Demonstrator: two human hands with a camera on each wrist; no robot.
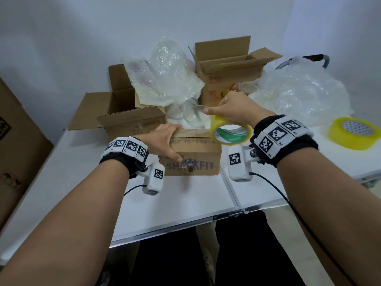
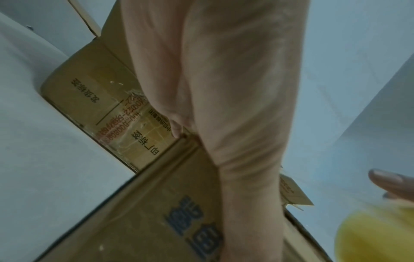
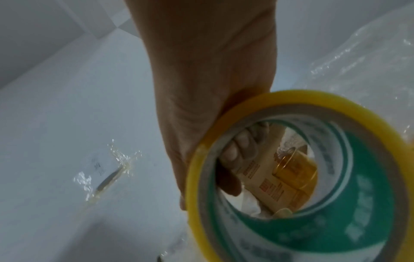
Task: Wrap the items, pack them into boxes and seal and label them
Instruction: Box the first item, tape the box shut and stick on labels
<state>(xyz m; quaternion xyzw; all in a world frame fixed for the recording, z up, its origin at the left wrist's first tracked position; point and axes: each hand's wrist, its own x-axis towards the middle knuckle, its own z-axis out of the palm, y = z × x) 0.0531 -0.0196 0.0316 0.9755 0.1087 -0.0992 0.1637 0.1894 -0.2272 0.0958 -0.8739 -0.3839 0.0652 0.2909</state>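
Open carton (image 1: 123, 112) at left rear, left hand (image 1: 165, 141) flat, fingers straight, pressing top of small closed box (image 1: 198, 159) at table (image 1: 185, 203) centre, right hand (image 1: 233, 110) gripping tape roll (image 1: 231, 132) above box's right edge, second tape roll (image 1: 352, 134) far right.

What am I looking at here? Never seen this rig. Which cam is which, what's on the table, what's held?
No robot: a person wearing cameras. The wide picture is from a head camera; the other two look along each wrist at the fingers.

The left hand rests over the top left edge of a small closed cardboard box, seemingly steadying it. The right hand grips a yellow tape roll just above that box's right side.

Also on the white table: two open cardboard boxes, bubble wrap, a clear glass bowl, an amber glass, a second tape roll.
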